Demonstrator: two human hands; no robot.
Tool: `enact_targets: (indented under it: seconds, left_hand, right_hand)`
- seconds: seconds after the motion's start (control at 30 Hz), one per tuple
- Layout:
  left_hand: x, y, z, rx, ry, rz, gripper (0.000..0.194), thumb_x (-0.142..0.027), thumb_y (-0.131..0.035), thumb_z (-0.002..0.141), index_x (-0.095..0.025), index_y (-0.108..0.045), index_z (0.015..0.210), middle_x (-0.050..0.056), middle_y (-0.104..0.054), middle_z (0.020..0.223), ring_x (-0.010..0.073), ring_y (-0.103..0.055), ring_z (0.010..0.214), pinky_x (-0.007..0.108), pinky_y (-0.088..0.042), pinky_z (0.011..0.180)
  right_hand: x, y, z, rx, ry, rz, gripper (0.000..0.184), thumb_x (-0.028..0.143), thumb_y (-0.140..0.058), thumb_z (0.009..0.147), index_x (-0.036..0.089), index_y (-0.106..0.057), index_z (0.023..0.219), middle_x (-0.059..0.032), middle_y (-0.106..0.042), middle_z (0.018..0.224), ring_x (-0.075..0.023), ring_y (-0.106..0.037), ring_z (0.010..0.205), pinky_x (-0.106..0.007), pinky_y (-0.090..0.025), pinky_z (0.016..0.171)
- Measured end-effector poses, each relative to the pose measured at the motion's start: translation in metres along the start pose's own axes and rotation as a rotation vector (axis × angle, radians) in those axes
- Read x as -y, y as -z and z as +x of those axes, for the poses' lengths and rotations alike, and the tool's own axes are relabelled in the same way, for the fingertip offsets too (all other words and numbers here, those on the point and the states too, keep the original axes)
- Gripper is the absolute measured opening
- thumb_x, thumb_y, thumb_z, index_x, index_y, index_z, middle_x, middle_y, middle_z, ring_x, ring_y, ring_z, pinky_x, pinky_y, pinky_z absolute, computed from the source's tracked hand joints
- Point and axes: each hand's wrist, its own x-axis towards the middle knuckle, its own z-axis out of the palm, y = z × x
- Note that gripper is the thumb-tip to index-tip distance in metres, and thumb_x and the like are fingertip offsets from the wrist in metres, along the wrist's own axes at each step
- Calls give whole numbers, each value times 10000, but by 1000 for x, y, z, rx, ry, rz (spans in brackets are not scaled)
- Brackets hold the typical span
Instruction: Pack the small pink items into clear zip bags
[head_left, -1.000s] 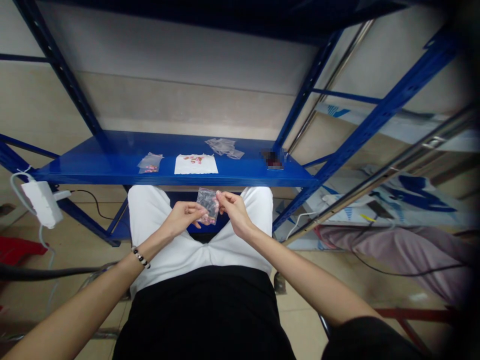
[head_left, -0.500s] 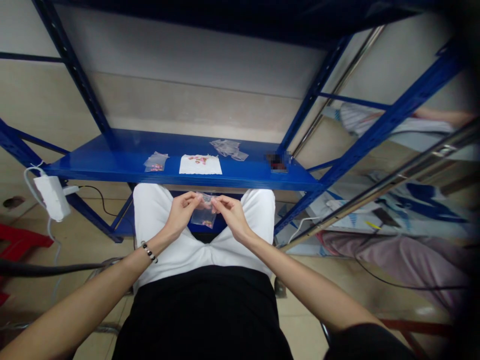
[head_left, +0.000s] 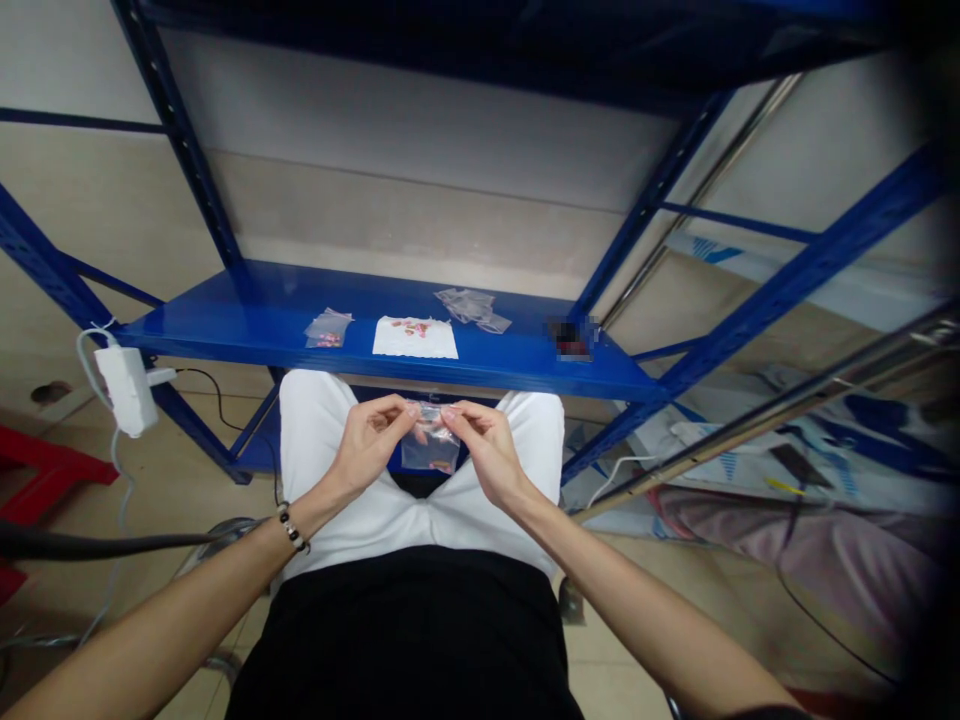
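Observation:
Between my two hands hangs a small clear plastic zip bag [head_left: 429, 450], with a few small pink and yellowish pieces at its bottom. My left hand [head_left: 376, 432] pinches the bag's top edge at the left corner. At the right corner, my right hand [head_left: 482, 437] grips the same edge between thumb and fingers. The bag is held over my lap, just in front of the blue shelf [head_left: 285, 290]. On that shelf lies a white paper sheet [head_left: 415, 343] bearing several small pinkish pieces.
Left of the paper lie small filled bags [head_left: 328, 330]; a pile of flat clear bags [head_left: 474, 308] lies behind it to the right. A blurred-out dark object [head_left: 572, 340] sits at the shelf's right end. A white power strip [head_left: 126, 390] hangs at the left post.
My hands have drawn slightly apart along the bag's top edge, still gripping it. The whole view has shifted a little; a striped sleeve and arm at the upper right are gone from view.

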Motion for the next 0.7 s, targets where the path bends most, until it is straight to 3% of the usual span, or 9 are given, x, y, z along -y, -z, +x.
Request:
enact_targets:
  seconds: [0.1, 0.23, 0.37, 0.5, 0.57, 0.7]
  left_hand:
    - [0, 0, 0, 51, -19, 31, 292, -387, -601, 890, -150, -659, 730, 39, -673, 703, 171, -625, 705, 261, -477, 721]
    - [2, 0, -1, 32, -37, 107, 289, -386, -599, 893, -143, -653, 748, 26, -642, 686, 144, -586, 655, 231, -448, 647]
    - [4, 0, 1, -21, -51, 159, 292, -377, -605, 893, -137, -654, 735, 13, -622, 656, 128, -557, 634, 217, -420, 622]
    - [7, 1, 7, 0, -55, 165, 310, -361, -586, 910, -133, -655, 712, 13, -622, 636, 126, -560, 630, 222, -428, 652]
    - [10, 2, 11, 53, -56, 177, 322, -360, -570, 920, -132, -658, 710, 26, -643, 661, 132, -580, 648, 226, -437, 664]
    - [15, 7, 17, 281, -25, 221, 300, -358, -555, 927, -132, -656, 758, 34, -667, 657, 143, -614, 637, 238, -453, 671]
  right_hand:
    - [1, -5, -1, 96, -13, -2, 267, 440, -692, 826, 175, -697, 794, -37, -675, 755, -166, -606, 708, -286, -489, 700]
    - [6, -10, 0, 92, 1, -12, 288, 432, -704, 817, 157, -682, 733, -30, -653, 693, -144, -581, 641, -256, -471, 626]
    - [11, -2, 8, 137, -68, 22, 290, 420, -754, 762, 141, -698, 710, -37, -665, 637, -128, -559, 535, -232, -434, 518]
    - [11, 10, 15, 197, -171, 22, 312, 443, -725, 768, 132, -721, 782, -59, -709, 686, -91, -473, 365, -221, -334, 381]
    - [6, 13, 16, 174, -163, -14, 285, 419, -702, 782, 136, -716, 756, -54, -704, 657, -86, -450, 347, -217, -313, 371]
    - [-7, 14, 15, 60, -40, -193, 197, 250, -649, 789, 146, -686, 626, -31, -639, 520, -122, -542, 471, -218, -397, 491]
